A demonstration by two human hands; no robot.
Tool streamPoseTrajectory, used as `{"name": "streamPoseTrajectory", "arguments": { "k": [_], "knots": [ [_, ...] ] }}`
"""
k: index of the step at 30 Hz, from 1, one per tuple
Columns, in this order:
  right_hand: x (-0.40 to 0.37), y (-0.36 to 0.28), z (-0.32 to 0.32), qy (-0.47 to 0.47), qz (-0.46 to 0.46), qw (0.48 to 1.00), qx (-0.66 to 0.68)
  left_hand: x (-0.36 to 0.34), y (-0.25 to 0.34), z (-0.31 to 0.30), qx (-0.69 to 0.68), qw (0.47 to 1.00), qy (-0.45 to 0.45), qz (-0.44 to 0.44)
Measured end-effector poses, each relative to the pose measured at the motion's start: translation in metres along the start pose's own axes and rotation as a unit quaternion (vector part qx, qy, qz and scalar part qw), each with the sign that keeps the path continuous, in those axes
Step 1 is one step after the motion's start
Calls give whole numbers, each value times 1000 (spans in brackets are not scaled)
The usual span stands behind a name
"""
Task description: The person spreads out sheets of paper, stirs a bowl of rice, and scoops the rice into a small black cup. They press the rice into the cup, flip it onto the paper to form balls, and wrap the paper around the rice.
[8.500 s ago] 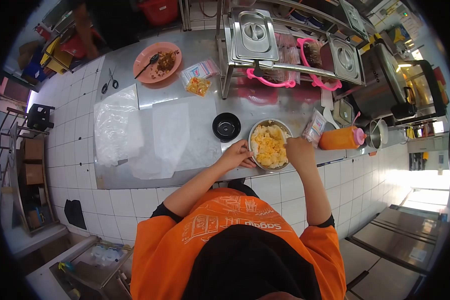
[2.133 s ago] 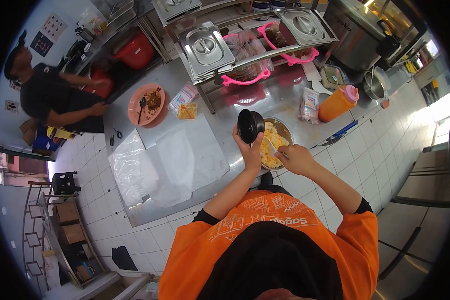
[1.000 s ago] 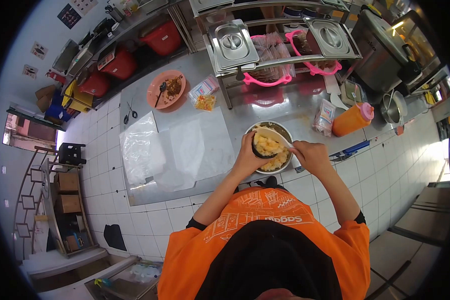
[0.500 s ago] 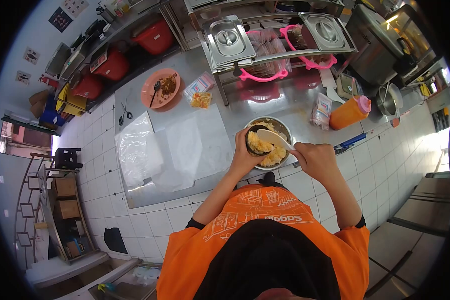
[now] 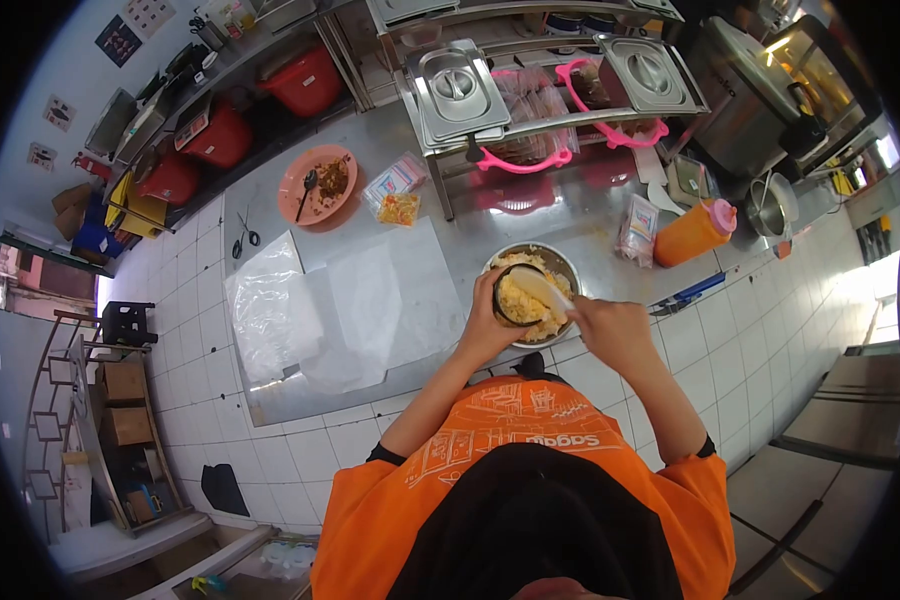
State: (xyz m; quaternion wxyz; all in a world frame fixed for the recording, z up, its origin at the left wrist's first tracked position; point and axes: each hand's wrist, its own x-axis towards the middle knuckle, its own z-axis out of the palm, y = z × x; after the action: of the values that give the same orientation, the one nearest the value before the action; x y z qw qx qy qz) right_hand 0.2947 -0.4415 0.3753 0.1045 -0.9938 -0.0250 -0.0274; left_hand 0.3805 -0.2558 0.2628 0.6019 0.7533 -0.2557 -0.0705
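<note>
My left hand [image 5: 483,322] is wrapped round a small dark bowl [image 5: 500,312], tilted over a steel mixing bowl [image 5: 571,268]. Yellow rice fills the small bowl, and more yellow rice [image 5: 516,256] lies in the steel one. Closed on the handle of a white rice paddle [image 5: 542,288], my right hand [image 5: 612,326] presses its blade against the rice in the small bowl. Sheets of white paper [image 5: 365,300] and clear plastic [image 5: 262,310] lie to the left of the bowls.
Behind are a pink plate [image 5: 295,190] of dark food, scissors [image 5: 245,238] and packets [image 5: 398,208]. An orange squeeze bottle [image 5: 685,240] stands to the right. A steel rack [image 5: 540,125] with lidded pans [image 5: 457,90] and pink baskets [image 5: 530,165] rises at the back.
The small bowl has turned more upright, showing its rice from above. My right hand has moved slightly left and down, with the paddle blade now flatter over the rice.
</note>
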Motion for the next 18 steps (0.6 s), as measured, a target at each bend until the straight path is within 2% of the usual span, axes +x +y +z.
{"name": "streamPoseTrajectory", "arguments": {
  "k": [2, 4, 7, 11, 13, 16, 18],
  "knots": [
    [-2, -3, -17, 71, 28, 997, 18, 0, 0, -1, -10, 1000, 7, -15],
    [-2, -5, -13, 56, 45, 997, 34, 3, -4, 1, -10, 1000, 19, -9],
    [-3, -2, 17, -4, 21, 1000, 19, 4, -3, 1, 4, 1000, -1, -15],
    [-4, 1, 1, 33, 1, 999, 32, -2, -8, -2, 6, 1000, -22, -18],
    [-3, -4, -12, 29, 44, 998, 34, 2, -7, -3, 0, 1000, 5, -19],
    [-4, -6, 28, 23, 12, 1000, 14, 5, -1, -7, -18, 999, -16, -28],
    [-2, -4, 22, 1, 24, 1000, 19, 8, 1, -14, -4, 999, -34, -18]
  ]
}}
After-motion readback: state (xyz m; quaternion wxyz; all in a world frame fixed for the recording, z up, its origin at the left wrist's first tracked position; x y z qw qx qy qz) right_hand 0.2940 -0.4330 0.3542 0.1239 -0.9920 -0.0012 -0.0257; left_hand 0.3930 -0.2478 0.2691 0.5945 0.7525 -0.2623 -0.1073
